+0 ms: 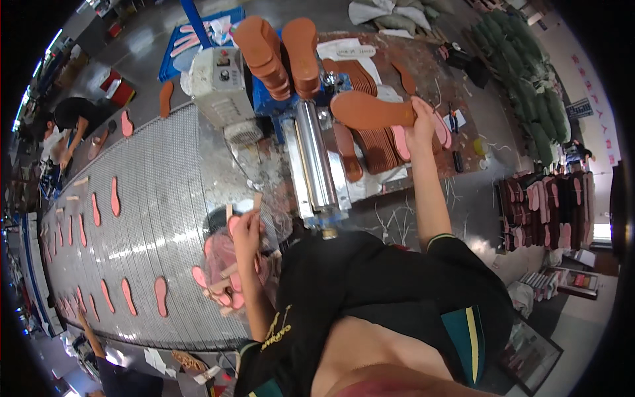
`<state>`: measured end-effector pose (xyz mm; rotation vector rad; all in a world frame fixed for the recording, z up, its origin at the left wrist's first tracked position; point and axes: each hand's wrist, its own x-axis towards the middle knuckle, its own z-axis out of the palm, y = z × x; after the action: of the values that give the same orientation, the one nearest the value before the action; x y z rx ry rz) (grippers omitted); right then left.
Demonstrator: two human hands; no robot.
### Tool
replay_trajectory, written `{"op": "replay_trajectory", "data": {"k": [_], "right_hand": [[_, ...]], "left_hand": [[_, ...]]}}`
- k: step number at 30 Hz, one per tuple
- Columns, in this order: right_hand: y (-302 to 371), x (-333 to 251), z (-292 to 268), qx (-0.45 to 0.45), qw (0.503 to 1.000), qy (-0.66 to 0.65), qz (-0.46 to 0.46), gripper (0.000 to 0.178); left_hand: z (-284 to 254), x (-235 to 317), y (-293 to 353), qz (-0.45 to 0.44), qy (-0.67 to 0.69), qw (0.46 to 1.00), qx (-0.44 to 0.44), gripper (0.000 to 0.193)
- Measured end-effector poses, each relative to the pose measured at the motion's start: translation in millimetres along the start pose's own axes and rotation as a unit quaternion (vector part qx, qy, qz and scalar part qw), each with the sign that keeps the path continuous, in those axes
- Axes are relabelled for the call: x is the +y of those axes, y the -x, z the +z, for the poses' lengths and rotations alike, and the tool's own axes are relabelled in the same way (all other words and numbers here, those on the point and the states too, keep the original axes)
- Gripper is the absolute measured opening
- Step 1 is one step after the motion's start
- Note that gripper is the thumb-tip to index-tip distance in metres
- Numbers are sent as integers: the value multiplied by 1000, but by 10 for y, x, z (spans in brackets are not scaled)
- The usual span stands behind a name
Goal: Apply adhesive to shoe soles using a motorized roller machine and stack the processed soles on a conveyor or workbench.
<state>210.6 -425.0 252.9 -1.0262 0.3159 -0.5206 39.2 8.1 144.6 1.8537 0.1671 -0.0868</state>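
My right hand (422, 126) grips the heel end of a brown shoe sole (370, 110), lifted over stacked brown soles (378, 149) and pink insoles (401, 143). My left hand (246, 233) is closed, its fingers at a pink insole (232, 223) with a tan end, above a clear plastic bag (221, 255) of similar insoles. My fingers partly hide that insole. Between my hands stands a roller machine with a long shiny metal roller (316, 155). Two stacks of brown soles (263, 56) rest on top of it.
A wide mesh conveyor (149, 218) on the left carries several pink insoles. One co-worker (76, 119) bends at its far side; another person's arm (91, 334) reaches over its near end. Pliers (454, 121) lie on the worktable. Racked insoles (546, 212) stand at right.
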Motion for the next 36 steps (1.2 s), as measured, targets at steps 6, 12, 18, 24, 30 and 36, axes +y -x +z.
{"op": "replay_trajectory", "data": {"k": [6, 12, 18, 24, 30, 36], "right_hand": [[160, 796, -921, -44, 987, 145, 57, 13], [686, 938, -802, -133, 970, 176, 106, 22], [935, 988, -919, -163, 942, 108, 272, 42], [1105, 1495, -1798, -200, 836, 322, 397, 29], [1334, 1918, -2755, -354, 699, 482, 391, 19], [1425, 1765, -2775, -337, 654, 541, 407, 15]], "left_hand": [[212, 415, -385, 69, -72, 991, -89, 33], [493, 834, -729, 220, -195, 937, -189, 71], [495, 989, -758, 239, -236, 929, -155, 84], [209, 873, -755, 257, -336, 900, -102, 70], [-284, 653, -753, 249, -368, 892, -86, 74], [-498, -494, 50, -173, 201, 960, -93, 55]]}}
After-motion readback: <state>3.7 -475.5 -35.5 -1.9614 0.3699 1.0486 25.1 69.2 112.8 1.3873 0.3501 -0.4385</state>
